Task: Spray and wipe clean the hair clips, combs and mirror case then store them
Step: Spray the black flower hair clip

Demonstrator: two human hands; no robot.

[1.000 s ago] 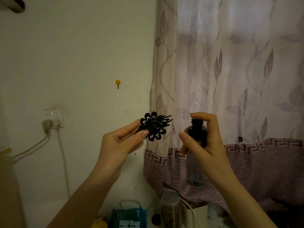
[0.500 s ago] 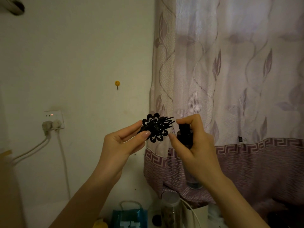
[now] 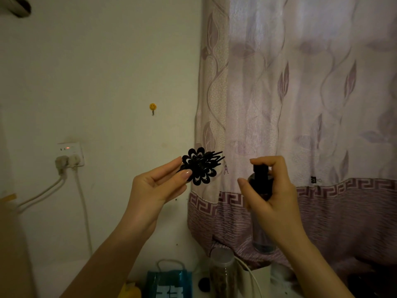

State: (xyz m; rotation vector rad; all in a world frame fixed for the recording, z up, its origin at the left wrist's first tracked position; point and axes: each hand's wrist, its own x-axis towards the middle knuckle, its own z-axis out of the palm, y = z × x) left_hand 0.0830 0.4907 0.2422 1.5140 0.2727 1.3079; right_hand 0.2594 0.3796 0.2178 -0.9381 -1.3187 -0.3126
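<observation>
Clip [image 3: 200, 166] in left grip [image 3: 159, 186], bottle [image 3: 261, 190] right

Both bare forearms rise from the lower edge, hands lifted side by side and apart; the left hand [image 3: 158, 190] is turned palm-up toward the camera, thumb and straightened fingers pinching a black flower-shaped hair clip [image 3: 200, 166] at its lower left edge; the right hand [image 3: 274, 196] shows its back, fingers curled round the neck of a dark spray bottle [image 3: 261, 209], forefinger hooked over the top, thumb free beside it.
</observation>
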